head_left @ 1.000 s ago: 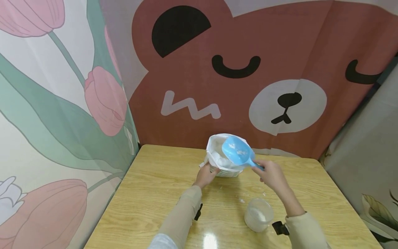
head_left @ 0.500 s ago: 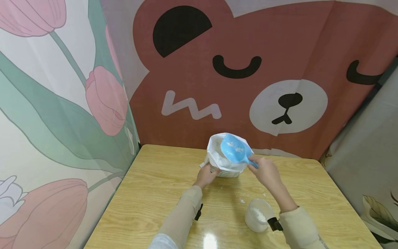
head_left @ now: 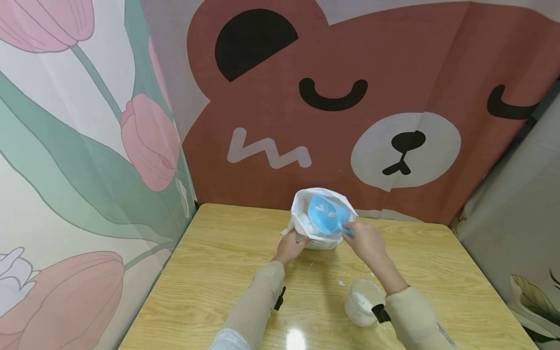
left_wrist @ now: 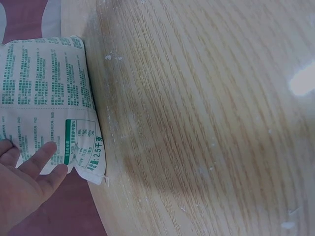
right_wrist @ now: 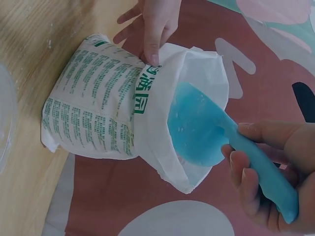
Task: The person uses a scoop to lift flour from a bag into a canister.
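A white flour bag [right_wrist: 93, 98] with green print stands on the table, its mouth folded open. My left hand [head_left: 290, 247] grips the bag's side near the rim, the thumb against the folded edge in the right wrist view; the left wrist view has its fingers [left_wrist: 37, 162] against the print. With my right hand [head_left: 366, 241] I hold a blue scoop [head_left: 323, 214] by its handle, fingers and thumb wrapped round it. The scoop's bowl is tilted inside the bag's mouth, with white powder clinging to it. How deep the powder lies is hidden.
A clear round container [head_left: 362, 304] with white powder in it stands on the wooden table [head_left: 227, 253], close to my right wrist. Small white specks lie on the wood. A bear-print curtain [head_left: 262, 107] hangs right behind the bag.
My right hand has moved left and slightly down, bringing the scoop further into the bag's mouth. My left hand and the bag stay where they were.
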`<control>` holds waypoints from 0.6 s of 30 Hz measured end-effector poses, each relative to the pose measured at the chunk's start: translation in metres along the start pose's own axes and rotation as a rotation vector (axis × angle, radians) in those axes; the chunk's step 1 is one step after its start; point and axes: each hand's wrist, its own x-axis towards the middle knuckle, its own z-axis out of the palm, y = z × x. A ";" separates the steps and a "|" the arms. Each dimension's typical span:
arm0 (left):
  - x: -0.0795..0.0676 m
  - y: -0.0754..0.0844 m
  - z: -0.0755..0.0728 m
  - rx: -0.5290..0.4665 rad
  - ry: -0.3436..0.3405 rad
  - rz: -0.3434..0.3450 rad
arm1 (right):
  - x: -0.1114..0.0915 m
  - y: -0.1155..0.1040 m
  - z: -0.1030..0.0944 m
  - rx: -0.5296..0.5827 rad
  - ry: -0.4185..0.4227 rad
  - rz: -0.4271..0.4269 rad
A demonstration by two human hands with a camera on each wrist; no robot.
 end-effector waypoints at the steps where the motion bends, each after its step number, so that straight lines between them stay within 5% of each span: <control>1: 0.000 -0.001 0.000 0.004 -0.002 -0.001 | 0.001 0.000 0.001 -0.009 0.000 0.000; 13: 0.000 0.000 0.001 0.005 0.001 -0.005 | 0.022 -0.006 0.011 -0.146 -0.038 0.006; 18: 0.000 0.001 0.000 0.004 0.001 -0.002 | 0.031 -0.005 0.017 -0.221 0.038 -0.079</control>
